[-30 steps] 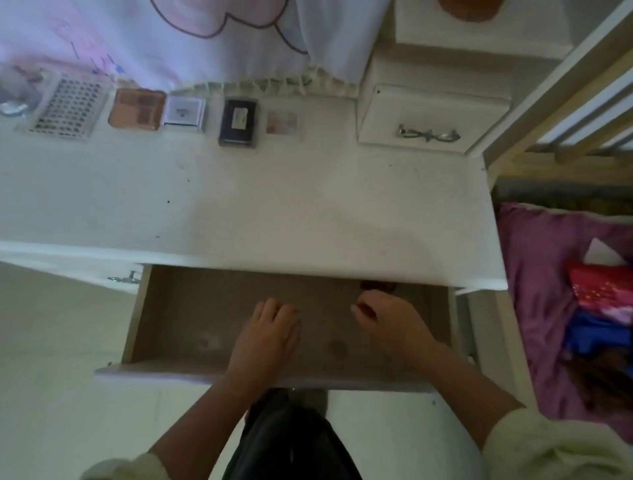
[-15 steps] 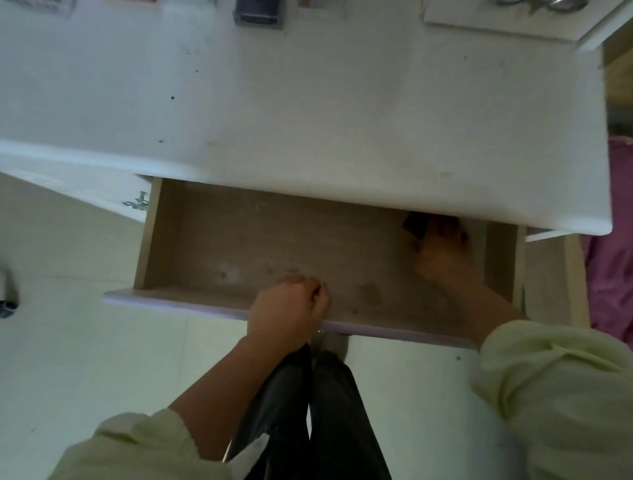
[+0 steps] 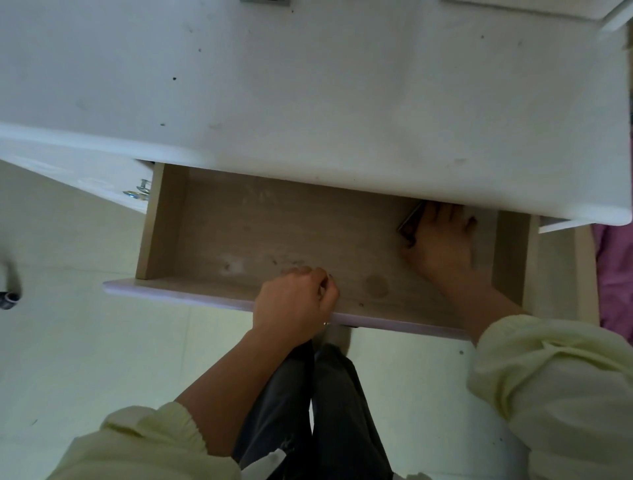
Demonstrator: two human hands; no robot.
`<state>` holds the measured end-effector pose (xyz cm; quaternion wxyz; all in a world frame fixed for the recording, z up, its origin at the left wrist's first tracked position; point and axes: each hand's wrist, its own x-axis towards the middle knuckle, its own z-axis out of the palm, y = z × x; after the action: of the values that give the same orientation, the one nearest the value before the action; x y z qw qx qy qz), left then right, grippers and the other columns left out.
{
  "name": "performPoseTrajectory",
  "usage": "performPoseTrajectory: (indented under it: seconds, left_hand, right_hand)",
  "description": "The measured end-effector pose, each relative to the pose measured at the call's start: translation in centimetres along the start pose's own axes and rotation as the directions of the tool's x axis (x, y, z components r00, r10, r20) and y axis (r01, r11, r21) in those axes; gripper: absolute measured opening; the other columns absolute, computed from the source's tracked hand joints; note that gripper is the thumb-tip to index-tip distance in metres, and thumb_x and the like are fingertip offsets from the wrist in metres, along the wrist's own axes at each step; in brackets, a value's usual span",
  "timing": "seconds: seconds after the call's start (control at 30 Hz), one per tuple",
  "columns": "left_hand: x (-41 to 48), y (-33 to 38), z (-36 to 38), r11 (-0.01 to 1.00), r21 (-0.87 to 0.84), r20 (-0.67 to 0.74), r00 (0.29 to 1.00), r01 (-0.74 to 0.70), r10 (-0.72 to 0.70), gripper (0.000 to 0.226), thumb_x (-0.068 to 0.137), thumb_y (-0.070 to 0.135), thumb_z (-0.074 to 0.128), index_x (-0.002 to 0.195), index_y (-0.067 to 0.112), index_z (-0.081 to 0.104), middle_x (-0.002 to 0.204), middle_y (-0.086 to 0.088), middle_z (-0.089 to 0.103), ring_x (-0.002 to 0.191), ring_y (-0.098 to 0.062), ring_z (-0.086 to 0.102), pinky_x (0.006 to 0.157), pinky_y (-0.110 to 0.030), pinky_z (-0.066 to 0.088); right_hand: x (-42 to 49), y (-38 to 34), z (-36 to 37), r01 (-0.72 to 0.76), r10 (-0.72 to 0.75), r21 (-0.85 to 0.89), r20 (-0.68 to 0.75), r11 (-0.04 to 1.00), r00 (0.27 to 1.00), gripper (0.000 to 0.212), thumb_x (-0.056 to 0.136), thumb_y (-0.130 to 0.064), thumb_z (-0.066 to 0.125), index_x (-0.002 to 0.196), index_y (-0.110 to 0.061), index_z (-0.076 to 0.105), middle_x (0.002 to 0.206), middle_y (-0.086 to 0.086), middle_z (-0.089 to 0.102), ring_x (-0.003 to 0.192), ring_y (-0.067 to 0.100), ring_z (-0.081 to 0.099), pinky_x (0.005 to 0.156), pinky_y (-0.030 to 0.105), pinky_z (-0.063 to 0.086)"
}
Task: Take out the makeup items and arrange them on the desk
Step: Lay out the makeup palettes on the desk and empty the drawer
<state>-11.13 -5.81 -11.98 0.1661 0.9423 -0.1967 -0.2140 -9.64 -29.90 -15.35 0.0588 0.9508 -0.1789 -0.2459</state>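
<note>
The wooden drawer [image 3: 239, 236] under the white desk [image 3: 308, 85] stands pulled out, and its visible floor is bare. My right hand [image 3: 442, 246] reaches into the drawer's back right corner. It holds a dark flat makeup case [image 3: 411, 219] with the thumb at the case's near end. The fingertips and most of the case are hidden under the desk's edge. My left hand [image 3: 294, 301] is curled over the drawer's front panel near its middle.
A dark case [image 3: 265, 1] just shows at the desk's far edge. A metal handle [image 3: 138, 192] sticks out from the neighbouring drawer on the left. A purple bedcover [image 3: 616, 274] lies at the right. My legs are below the drawer front.
The view has tilted down and closer to the drawer. My right hand went deeper into the back right corner onto the dark case. My left hand drew back to the front panel.
</note>
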Motion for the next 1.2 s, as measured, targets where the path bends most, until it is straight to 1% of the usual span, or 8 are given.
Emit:
performPoseTrajectory:
  seconds: [0.17, 0.37, 0.5, 0.6, 0.77, 1.03, 1.1, 1.2]
  left_hand:
    - [0.1, -0.1, -0.1, 1.0, -0.005, 0.073, 0.997, 0.026, -0.026, 0.029, 0.096, 0.038, 0.038, 0.084, 0.023, 0.06, 0.073, 0.006, 0.058, 0.065, -0.013, 0.058, 0.064, -0.034, 0.056]
    - [0.4, 0.4, -0.8, 0.987, -0.139, 0.199, 0.978, 0.084, -0.056, 0.027, 0.097, 0.035, 0.04, 0.094, 0.02, 0.062, 0.086, 0.003, 0.061, 0.075, -0.016, 0.059, 0.073, -0.036, 0.054]
    - [2.1, 0.5, -3.6, 0.978, -0.207, 0.038, 0.999, 0.035, -0.027, 0.029, 0.101, 0.033, 0.037, 0.094, 0.017, 0.06, 0.074, 0.001, 0.06, 0.064, -0.013, 0.055, 0.056, -0.025, 0.042]
    - [4.0, 0.5, -7.1, 0.965, -0.243, -0.212, 0.976, -0.098, 0.046, 0.028, 0.101, 0.031, 0.038, 0.085, 0.016, 0.055, 0.075, 0.003, 0.054, 0.067, -0.015, 0.051, 0.06, -0.032, 0.044]
    - [9.8, 0.1, -12.7, 0.974, -0.136, -0.449, 0.888, -0.18, 0.101, 0.045, 0.096, 0.039, 0.025, 0.103, 0.013, 0.06, 0.094, -0.001, 0.059, 0.083, -0.018, 0.054, 0.07, -0.033, 0.047]
    - [16.7, -2.3, -13.7, 0.981, 0.157, -0.377, 0.911, -0.117, 0.169, 0.052, 0.095, 0.045, 0.023, 0.134, 0.018, 0.045, 0.135, -0.007, 0.042, 0.124, -0.025, 0.034, 0.103, -0.043, 0.029]
    - [17.4, -2.4, -14.0, 0.981, 0.153, -0.364, 0.916, -0.119, 0.167, 0.053, 0.094, 0.047, 0.024, 0.136, 0.02, 0.041, 0.137, -0.006, 0.038, 0.126, -0.024, 0.031, 0.104, -0.042, 0.026]
    - [17.9, -2.3, -14.1, 0.981, 0.144, -0.341, 0.924, -0.132, 0.175, 0.054, 0.093, 0.049, 0.024, 0.138, 0.022, 0.039, 0.138, -0.004, 0.036, 0.127, -0.023, 0.029, 0.106, -0.042, 0.024]
  right_hand:
    - [-1.2, -0.4, -0.8, 0.007, -0.007, 0.117, -0.001, 0.993, 1.0, 0.067, 0.085, -0.033, 0.065, 0.136, -0.002, 0.036, 0.133, 0.022, 0.041, 0.123, 0.038, 0.041, 0.09, 0.044, 0.042]
    - [-3.6, -1.0, -2.6, 0.226, -0.316, 0.338, 0.238, 0.913, 0.919, 0.03, 0.096, -0.033, 0.054, 0.116, -0.011, 0.054, 0.115, 0.014, 0.062, 0.103, 0.032, 0.06, 0.079, 0.035, 0.046]
    - [-4.8, -1.4, -6.8, 0.272, -0.368, 0.489, 0.11, 0.829, 0.923, 0.021, 0.085, -0.034, 0.067, 0.076, -0.022, 0.053, 0.081, 0.002, 0.063, 0.077, 0.022, 0.06, 0.058, 0.028, 0.039]
    - [-4.5, -1.1, -11.1, 0.304, -0.404, 0.611, 0.029, 0.731, 0.914, 0.024, 0.079, -0.033, 0.074, 0.07, -0.017, 0.059, 0.069, -0.001, 0.063, 0.067, 0.018, 0.06, 0.057, 0.029, 0.041]
    - [-1.0, -1.5, -18.0, 0.289, -0.286, 0.82, -0.161, 0.493, 0.945, 0.015, 0.089, -0.029, 0.068, 0.082, -0.015, 0.066, 0.071, -0.006, 0.067, 0.059, 0.007, 0.064, 0.05, 0.019, 0.048]
    - [8.9, -2.4, -20.8, 0.061, 0.036, 0.997, -0.062, 0.038, 0.997, 0.011, 0.093, -0.008, 0.059, 0.102, -0.009, 0.065, 0.092, 0.008, 0.069, 0.06, 0.007, 0.067, 0.048, 0.024, 0.054]
    - [11.3, -2.6, -21.3, 0.039, 0.071, 0.999, -0.038, -0.019, 0.997, 0.018, 0.092, -0.008, 0.06, 0.109, -0.007, 0.065, 0.098, 0.01, 0.07, 0.071, 0.014, 0.069, 0.054, 0.025, 0.056]
    - [14.1, -3.2, -22.1, 0.015, 0.158, 1.0, -0.015, 0.0, 0.987, 0.027, 0.087, -0.01, 0.068, 0.113, -0.002, 0.063, 0.084, 0.005, 0.066, 0.056, 0.009, 0.059, 0.047, 0.016, 0.047]
